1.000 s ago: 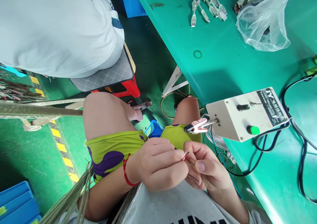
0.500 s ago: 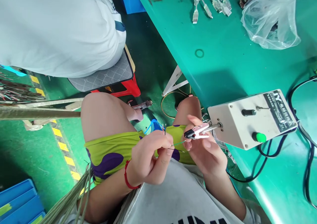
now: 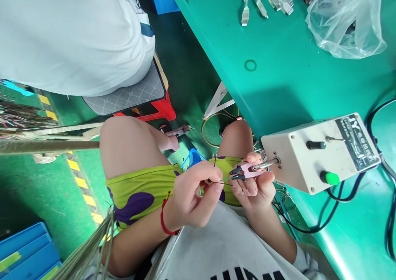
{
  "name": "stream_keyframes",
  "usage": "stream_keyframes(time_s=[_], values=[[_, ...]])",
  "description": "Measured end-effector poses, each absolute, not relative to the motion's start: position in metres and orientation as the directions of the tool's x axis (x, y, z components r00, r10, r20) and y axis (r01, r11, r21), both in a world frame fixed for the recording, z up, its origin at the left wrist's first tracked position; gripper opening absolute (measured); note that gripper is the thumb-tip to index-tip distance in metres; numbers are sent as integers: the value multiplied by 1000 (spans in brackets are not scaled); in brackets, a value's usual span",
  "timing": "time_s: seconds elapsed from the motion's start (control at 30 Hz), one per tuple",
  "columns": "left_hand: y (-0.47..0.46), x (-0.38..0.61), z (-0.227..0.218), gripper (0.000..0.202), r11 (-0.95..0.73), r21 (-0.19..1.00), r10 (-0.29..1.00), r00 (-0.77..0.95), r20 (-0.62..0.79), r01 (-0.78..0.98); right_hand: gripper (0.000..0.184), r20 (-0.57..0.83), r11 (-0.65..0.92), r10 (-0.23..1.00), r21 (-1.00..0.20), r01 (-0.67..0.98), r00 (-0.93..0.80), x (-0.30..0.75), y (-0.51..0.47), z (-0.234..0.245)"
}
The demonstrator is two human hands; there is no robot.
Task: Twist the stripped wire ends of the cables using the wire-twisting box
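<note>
head view, the only one. seated worker, bare hands together over the lap, beside a green bench (image 3: pixel 278 98).

progress, as i judge it: partway. thin wires (image 3: pixel 227 184) are fanned apart at the left hand (image 3: pixel 198 195); a green strand (image 3: pixel 227 178) reaches the black tips of a pink clip (image 3: pixel 248 171). a black strand runs below those tips, seemingly outside them; a red and a dark end stand up free above the knuckles. left to do, by the look of it: clip not yet closed over the strand.

grip: left thumb and forefinger pinched tight, no gap, wires between them. right hand (image 3: pixel 252 185) curled round the clip, thumb on one side, fingers on the other, apparently squeezing it; the clip's tips stand slightly apart. whether the green strand lies fully between them, i cannot tell.

clip sits at the end of a metal rod (image 3: pixel 267 163) from a pale box (image 3: pixel 297 158) at the bench edge.
</note>
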State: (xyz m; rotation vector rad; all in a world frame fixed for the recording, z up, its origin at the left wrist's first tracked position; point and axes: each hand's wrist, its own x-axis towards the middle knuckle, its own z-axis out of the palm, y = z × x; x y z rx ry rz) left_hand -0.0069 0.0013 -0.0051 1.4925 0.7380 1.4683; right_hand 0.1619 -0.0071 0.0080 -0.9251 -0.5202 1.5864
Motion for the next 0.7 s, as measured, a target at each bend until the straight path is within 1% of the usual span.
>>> stream_keyframes(time_s=[0.07, 0.13, 0.33, 0.57, 0.7], values=[[2, -6, -5, 8, -409, 895, 893, 123, 433, -179, 50, -303, -237, 953, -785, -573, 21, 162, -8, 7], [3, -5, -5, 8, -403, 896, 895, 124, 428, -190, 51, -309, -244, 951, -793, -559, 23, 163, -7, 7], [7, -5, -4, 9, -427, 889, 882, 138, 450, -165, 44, -243, -212, 969, -753, -622, -36, 163, -5, 7], [7, -4, -5, 8, -428, 892, 884, 139, 447, -148, 58, -310, -263, 951, -797, -544, -5, 164, -5, 7], [7, -4, -4, 7, -417, 898, 889, 144, 435, -142, 51, -280, -232, 960, -792, -565, -1, 164, -4, 7]])
